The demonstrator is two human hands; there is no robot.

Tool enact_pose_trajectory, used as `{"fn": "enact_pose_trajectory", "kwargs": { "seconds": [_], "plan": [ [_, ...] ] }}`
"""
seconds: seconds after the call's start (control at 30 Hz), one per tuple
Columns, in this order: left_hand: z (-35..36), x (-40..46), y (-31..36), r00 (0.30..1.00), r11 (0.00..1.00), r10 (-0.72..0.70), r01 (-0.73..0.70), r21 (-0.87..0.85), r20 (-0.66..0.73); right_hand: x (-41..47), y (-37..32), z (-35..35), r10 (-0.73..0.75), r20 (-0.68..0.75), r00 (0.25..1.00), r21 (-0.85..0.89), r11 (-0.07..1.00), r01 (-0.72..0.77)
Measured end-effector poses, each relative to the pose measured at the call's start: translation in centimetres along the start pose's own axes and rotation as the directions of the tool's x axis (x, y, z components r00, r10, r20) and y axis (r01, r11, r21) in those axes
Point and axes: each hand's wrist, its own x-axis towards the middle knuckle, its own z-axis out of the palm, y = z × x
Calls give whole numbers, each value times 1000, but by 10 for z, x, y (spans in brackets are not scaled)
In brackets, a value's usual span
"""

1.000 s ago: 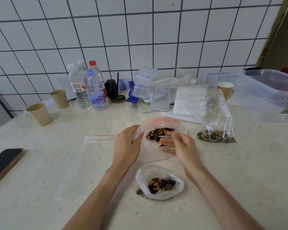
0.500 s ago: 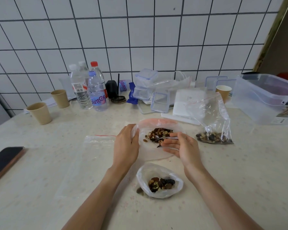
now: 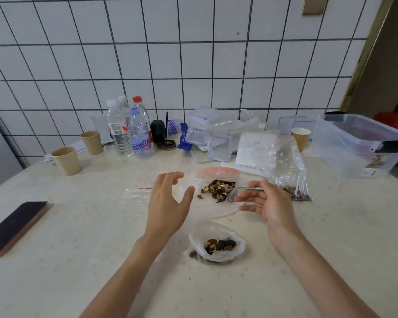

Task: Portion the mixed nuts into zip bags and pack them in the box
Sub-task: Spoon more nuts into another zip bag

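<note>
1. Water bottles [image 3: 133, 131]: 4, clustered at the wall.
2. Paper cups: 3 — two brown on the left [image 3: 66, 160], one by the storage box [image 3: 301, 138].
3. Zip bags holding mixed nuts: 3 — open one with spoon [image 3: 213, 198], small one nearest [image 3: 217, 242], upright one right [image 3: 285, 171].
4. Empty zip bag [image 3: 137, 193]: 1.
5. Spoon [image 3: 241, 189]: 1.
6. Phone [image 3: 14, 226]: 1.
7. Large clear storage box [image 3: 359, 145]: 1.

A home kitchen or pantry corner is suggested: a white tiled wall [image 3: 193, 65] is seen behind a pale stone-look table [image 3: 55, 260], on which water bottles [image 3: 133, 131], paper cups [image 3: 67, 160], food containers [image 3: 201, 127] and a phone [image 3: 14, 226] are crowded.
</note>
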Motion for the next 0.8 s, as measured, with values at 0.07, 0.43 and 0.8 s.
{"fn": "enact_pose_trajectory", "kwargs": {
  "seconds": [0.07,0.43,0.8],
  "plan": [
    [-9,-10,6,999,1000,25,-25,17,20,-12,-13,-8,-26,22,999,-19,999,26],
    [-24,-54,15,909,989,-124,145,-24,397,-76,-22,-35,36,97,995,-129,991,-23],
    [-26,-49,17,817,847,-240,440,-298,524,-103,-25,-50,-326,694,642,-637,138,759]
  ]
}}
